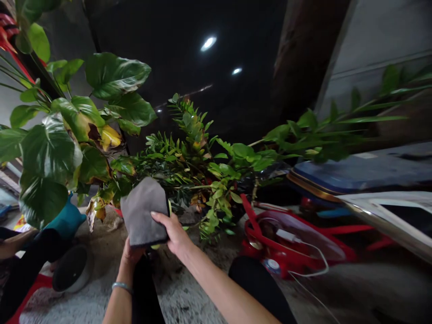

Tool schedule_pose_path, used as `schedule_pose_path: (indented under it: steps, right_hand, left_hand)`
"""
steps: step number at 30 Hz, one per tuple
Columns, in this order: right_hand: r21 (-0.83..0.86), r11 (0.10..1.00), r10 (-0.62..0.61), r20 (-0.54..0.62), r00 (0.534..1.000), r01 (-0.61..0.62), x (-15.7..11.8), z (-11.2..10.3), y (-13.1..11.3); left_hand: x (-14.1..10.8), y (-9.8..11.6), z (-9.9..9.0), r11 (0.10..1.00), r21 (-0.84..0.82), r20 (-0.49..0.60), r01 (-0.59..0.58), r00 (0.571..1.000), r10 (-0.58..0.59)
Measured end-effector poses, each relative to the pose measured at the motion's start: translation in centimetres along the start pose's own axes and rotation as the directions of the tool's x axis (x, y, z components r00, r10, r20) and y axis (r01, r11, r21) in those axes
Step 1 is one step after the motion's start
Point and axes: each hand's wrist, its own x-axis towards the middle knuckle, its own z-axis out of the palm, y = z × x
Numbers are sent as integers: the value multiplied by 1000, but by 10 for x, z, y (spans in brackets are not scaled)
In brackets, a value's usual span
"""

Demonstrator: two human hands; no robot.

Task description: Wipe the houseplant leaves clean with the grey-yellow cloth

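Note:
A folded grey cloth [144, 212] with a dark edge is held up in front of the plants, a little left of the middle of the view. From below, my left hand [132, 253], with a bracelet at its wrist, supports the cloth; most of its fingers are hidden behind it. At the right edge my right hand [172, 228] grips the cloth, the thumb lying across its face. Behind the cloth are green leafy plants [202, 166], some leaves yellow or brown.
A red basket [249, 234] with a white cable stands at the right, below a blue-topped surface [354, 173]. At the left are large leaves [50, 150], a dark round container [70, 270] and another person's arm [16, 243].

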Motion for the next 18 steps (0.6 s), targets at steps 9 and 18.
schedule_pose_path:
  steps: [9,18]
  right_hand:
    - [51,988,151,-195,969,-144,2,-51,36]
    - [123,979,-112,-331,937,161,44,-26,-65]
  left_hand:
    - [-10,7,24,998,53,150,42,987,-49]
    - [-6,7,21,999,28,96,20,995,-22]
